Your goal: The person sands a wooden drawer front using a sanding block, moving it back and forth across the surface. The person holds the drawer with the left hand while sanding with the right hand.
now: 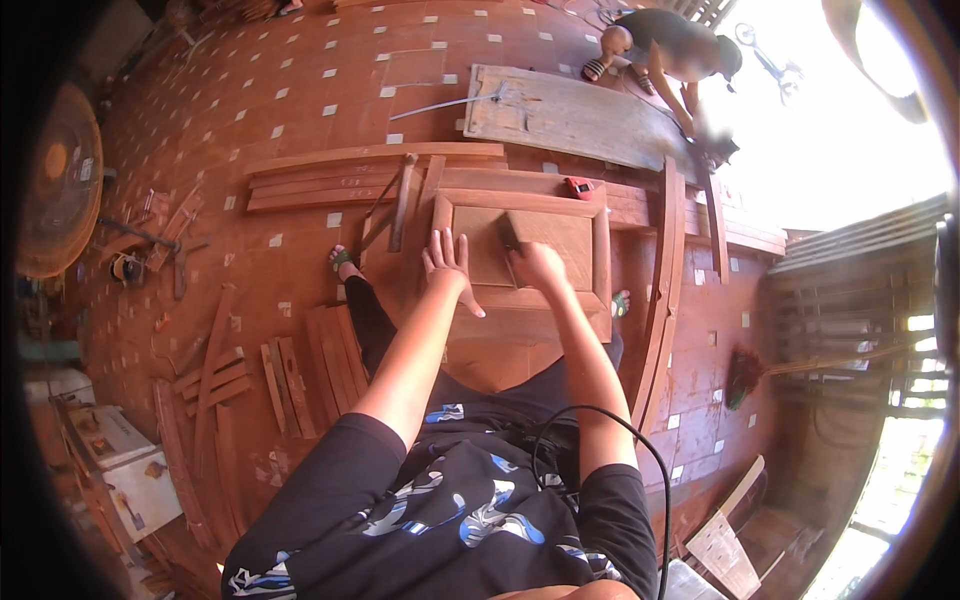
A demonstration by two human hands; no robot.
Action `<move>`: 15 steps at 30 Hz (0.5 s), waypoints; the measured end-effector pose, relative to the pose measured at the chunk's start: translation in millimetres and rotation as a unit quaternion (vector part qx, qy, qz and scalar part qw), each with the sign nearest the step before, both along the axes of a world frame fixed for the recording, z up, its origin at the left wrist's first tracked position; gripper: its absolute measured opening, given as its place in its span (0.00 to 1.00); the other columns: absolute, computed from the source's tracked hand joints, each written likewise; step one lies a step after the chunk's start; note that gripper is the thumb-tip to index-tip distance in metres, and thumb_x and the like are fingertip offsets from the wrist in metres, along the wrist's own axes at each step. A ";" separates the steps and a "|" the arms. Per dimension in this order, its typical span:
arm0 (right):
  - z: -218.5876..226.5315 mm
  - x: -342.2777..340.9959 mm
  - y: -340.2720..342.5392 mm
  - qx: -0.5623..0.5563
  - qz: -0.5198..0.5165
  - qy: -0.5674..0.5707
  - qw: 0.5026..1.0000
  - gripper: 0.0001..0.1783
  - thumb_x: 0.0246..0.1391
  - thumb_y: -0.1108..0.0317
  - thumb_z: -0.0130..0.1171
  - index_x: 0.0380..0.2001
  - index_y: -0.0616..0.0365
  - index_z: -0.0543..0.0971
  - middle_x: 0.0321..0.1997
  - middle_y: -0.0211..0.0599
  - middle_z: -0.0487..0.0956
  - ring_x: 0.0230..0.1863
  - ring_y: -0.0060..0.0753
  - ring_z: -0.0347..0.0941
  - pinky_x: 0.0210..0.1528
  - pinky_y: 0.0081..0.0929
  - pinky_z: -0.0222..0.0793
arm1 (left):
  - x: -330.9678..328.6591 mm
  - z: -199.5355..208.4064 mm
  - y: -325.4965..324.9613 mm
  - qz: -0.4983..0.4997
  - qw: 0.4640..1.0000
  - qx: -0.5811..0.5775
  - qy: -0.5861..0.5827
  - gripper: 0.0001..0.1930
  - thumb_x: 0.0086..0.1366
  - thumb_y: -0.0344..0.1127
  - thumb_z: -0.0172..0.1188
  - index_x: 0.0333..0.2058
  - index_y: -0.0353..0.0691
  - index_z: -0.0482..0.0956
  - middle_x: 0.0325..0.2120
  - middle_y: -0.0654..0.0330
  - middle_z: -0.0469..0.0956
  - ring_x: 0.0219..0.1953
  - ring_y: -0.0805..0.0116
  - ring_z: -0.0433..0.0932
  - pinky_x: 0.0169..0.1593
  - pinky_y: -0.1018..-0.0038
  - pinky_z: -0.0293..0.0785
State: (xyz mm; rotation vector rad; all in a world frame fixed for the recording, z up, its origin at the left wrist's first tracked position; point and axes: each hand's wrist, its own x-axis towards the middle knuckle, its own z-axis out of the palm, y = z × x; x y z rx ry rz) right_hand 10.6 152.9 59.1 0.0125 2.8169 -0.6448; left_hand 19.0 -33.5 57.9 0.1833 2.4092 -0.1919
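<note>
A framed wooden panel [480, 245] lies flat in front of me on a wooden support. My left hand [447, 262] rests on the panel's left frame edge with its fingers spread, holding nothing. My right hand [538, 266] is closed round a dark, flat block [510, 230] that looks like a sanding block. The block stands against the panel's inner field, right of its middle. My fingers hide its lower part. Just beyond the frame's far right corner sits a small red and black tape measure [579, 188].
Long planks [330, 185] are stacked beyond the panel, with a hammer-like wooden handle [403, 200] across them. More boards [665, 290] stand at right. A person [670, 45] bends over a large grey board [570, 112]. A round fan [60, 180] is at far left.
</note>
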 end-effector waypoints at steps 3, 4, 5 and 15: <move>-1.4 -3.5 63.5 0.004 -0.076 0.006 0.997 0.23 0.50 0.52 0.55 0.39 0.61 0.83 0.38 0.59 0.81 0.44 0.58 0.78 0.48 0.47 0.73 | 11.3 4.7 3.8 -0.020 0.994 0.062 0.093 0.87 0.17 0.71 0.76 0.70 0.39 0.28 0.70 0.39 0.26 0.71 0.37 0.22 0.69 0.41 0.33; 8.2 -3.7 73.0 0.030 -0.109 0.002 0.994 0.23 0.51 0.52 0.54 0.41 0.59 0.83 0.38 0.58 0.81 0.44 0.58 0.79 0.48 0.47 0.74 | 10.1 7.4 3.0 -0.015 0.996 0.049 0.073 0.86 0.19 0.70 0.76 0.70 0.40 0.28 0.71 0.39 0.27 0.72 0.37 0.22 0.69 0.42 0.33; 19.9 -3.3 79.4 0.046 -0.166 -0.017 0.985 0.22 0.52 0.54 0.52 0.43 0.56 0.83 0.39 0.56 0.82 0.43 0.56 0.80 0.47 0.46 0.74 | 11.8 7.3 3.4 -0.002 0.997 0.028 0.065 0.85 0.21 0.69 0.77 0.70 0.41 0.27 0.71 0.41 0.24 0.71 0.39 0.21 0.70 0.43 0.32; -16.7 10.2 49.4 0.288 -0.090 0.064 0.951 0.15 0.50 0.64 0.53 0.29 0.64 0.83 0.26 0.43 0.84 0.30 0.41 0.83 0.31 0.36 0.79 | 11.9 12.5 -2.8 0.011 0.999 0.037 0.034 0.86 0.24 0.67 0.78 0.69 0.39 0.22 0.69 0.38 0.18 0.71 0.39 0.17 0.69 0.41 0.30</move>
